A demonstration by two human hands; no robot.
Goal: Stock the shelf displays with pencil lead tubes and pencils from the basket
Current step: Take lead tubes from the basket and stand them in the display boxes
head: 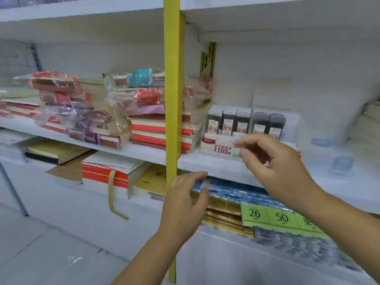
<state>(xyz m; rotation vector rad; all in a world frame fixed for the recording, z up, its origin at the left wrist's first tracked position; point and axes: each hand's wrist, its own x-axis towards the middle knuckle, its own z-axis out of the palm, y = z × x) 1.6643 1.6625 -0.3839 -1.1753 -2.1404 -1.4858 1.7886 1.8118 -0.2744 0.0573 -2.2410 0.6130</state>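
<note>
The white middle shelf (144, 150), crossed by a yellow upright post (172, 99), carries stacks of red-and-cream books in clear plastic wrap (82, 108) to the left. Right of the post stands a white cardboard display box (218, 146) holding a row of dark pencil lead tubes (244, 120). Farther right lie small clear blue-tinted plastic cases (342, 164).

Green tag (269, 215) below right hand read "26" and "50"; further characters cut off. White display box (218, 146) under lead tubes (228, 121) bore red "100"; tube labels showed "0.5". Other print too blurred.
</note>
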